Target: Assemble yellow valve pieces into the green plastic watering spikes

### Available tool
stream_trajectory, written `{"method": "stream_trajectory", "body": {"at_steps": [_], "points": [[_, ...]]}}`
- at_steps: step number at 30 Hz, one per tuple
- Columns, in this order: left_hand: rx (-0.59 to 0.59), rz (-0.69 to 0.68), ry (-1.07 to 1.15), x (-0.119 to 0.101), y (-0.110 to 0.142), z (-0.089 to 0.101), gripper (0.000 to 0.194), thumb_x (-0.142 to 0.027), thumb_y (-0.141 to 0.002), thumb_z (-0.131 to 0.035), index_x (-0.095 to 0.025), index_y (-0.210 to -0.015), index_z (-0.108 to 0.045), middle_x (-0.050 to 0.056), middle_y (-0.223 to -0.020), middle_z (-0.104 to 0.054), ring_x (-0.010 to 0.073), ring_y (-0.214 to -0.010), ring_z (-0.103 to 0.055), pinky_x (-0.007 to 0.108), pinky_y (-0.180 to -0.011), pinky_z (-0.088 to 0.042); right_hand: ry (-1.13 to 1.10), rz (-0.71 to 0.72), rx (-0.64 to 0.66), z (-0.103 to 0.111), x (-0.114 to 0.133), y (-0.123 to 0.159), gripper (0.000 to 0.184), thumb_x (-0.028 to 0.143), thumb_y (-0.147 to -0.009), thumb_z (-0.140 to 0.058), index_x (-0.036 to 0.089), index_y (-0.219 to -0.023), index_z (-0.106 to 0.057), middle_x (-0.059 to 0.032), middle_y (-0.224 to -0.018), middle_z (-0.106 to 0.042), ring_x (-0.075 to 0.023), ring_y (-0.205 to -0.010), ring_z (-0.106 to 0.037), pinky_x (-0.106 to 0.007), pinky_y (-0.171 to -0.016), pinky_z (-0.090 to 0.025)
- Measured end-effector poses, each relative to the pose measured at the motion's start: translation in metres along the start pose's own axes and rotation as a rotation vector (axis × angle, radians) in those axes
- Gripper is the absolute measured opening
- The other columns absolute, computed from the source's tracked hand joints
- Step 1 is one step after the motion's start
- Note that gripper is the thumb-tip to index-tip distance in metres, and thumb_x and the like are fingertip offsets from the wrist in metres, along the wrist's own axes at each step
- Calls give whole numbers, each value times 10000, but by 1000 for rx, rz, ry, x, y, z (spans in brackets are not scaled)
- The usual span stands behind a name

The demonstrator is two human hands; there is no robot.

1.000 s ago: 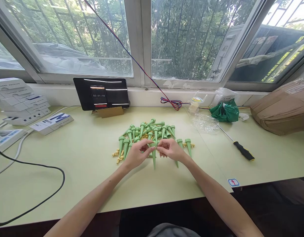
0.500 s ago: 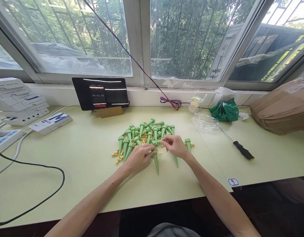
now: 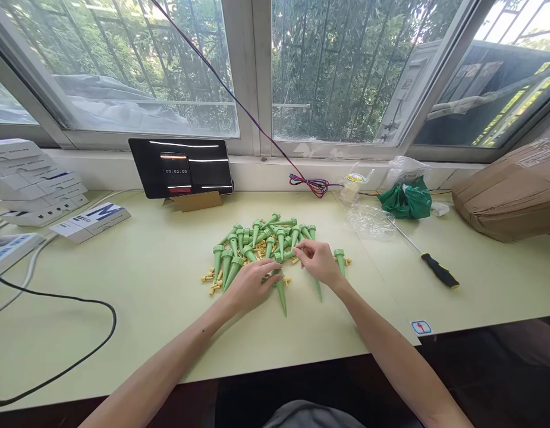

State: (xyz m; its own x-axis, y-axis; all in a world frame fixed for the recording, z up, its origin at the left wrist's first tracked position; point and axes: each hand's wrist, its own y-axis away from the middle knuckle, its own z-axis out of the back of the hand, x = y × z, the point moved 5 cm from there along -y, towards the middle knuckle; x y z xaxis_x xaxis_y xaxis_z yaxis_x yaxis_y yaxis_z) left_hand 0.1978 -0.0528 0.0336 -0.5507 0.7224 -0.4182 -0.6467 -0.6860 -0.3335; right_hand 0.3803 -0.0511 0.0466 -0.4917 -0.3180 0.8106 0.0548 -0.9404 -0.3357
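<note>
On the worktop (image 3: pixel 167 333), the left hand (image 3: pixel 254 285) curls its fingers over the wide end of a green spike (image 3: pixel 280 294), its tip pointing towards the person; I can't tell how firmly it's gripped. The right hand (image 3: pixel 318 261) bends its fingers by the heaped green spikes (image 3: pixel 257 233) and yellow pieces (image 3: pixel 216 285), its hold unclear.

The pale yellow-green table (image 3: pixel 159 333) bears a heap of green spikes (image 3: pixel 257 238) mixed with small yellow fittings (image 3: pixel 216 288). Right of the heap lies a screwdriver (image 3: pixel 439 270) (black and yellow handle, rather smart); beyond it and to its left, crumpled clear plastic (image 3: pixel 370 221). Left of the heap, farther back, there's a flat white box (image 3: pixel 91 222) with a big M.
</note>
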Motion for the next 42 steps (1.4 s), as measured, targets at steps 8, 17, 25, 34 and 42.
{"method": "stream_trajectory", "body": {"at_steps": [8, 17, 25, 34, 42], "points": [[-394, 100, -50, 25, -2, 38, 229, -297, -949, -534, -165, -1037, -700, 80, -948, -734, 192, -788, -625, 304, -726, -496, -33, 6, -116, 7, -3, -3, 248, 364, -893, -549, 185, -741, -631, 14, -547, -547, -134, -490, -510, -251, -515, -405], [-216, 19, -206, 41, -8, 26, 258, -326, -940, -528, -263, -1017, -766, 74, -1119, -735, 286, -967, -542, 452, -874, -406, -45, -5, -117, 6, 0, -3, 251, 373, -896, -537, 192, -740, -615, 0, -573, -546, -141, -512, -482, -262, -510, -397], [-140, 62, -243, 41, -7, 22, 307, -345, -973, -474, -289, -1099, -748, 41, -1150, -734, 264, -904, -533, 412, -848, -376, -34, 17, -87, 2, 1, -1, 238, 342, -904, -529, 189, -744, -617, 4, -579, -534, -136, -518, -463, -262, -515, -382], [-208, 105, -138, 42, -6, 25, 312, -339, -964, -479, -229, -1097, -739, 64, -1056, -756, 245, -838, -544, 406, -809, -433, -28, 24, -73, -2, 0, 0, 235, 340, -904, -525, 196, -735, -604, 10, -571, -522, -137, -509, -456, -266, -513, -378], [-469, 195, 52, 38, -2, 44, 220, -315, -908, -568, -214, -929, -762, 48, -863, -757, 204, -792, -621, 325, -703, -511, -34, 30, -58, -5, 2, 1, 254, 360, -913, -524, 200, -733, -608, 6, -570, -535, -141, -510, -466, -272, -514, -383]]}}
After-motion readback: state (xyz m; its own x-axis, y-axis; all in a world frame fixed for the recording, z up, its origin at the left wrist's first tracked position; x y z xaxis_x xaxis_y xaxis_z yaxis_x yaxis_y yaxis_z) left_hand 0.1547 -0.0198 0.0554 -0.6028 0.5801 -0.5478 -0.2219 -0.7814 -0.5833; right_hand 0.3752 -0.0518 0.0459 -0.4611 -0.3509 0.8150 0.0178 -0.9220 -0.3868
